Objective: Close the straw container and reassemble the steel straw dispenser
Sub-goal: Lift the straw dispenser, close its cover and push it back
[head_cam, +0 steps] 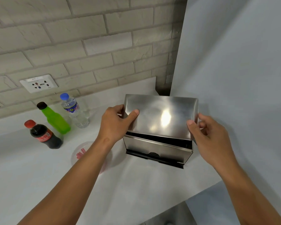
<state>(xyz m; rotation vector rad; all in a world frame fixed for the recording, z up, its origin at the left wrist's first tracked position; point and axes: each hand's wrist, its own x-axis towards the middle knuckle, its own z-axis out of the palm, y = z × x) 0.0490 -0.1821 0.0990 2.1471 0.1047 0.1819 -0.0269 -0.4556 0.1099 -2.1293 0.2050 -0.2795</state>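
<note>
On the white counter stands a steel box, close to the gray wall on the right. Two hands hold a shiny lid just over the box. The left hand grips the lid's left edge, thumb on top and fingers curled behind. The right hand grips the right edge the same way. The lid sits tilted, and a dark gap shows between it and the box front. Under the left arm lies a clear tub with red straws inside. Farther left stand three bottles: a cola, a green one and a water one. A socket is on the brick wall.
</note>
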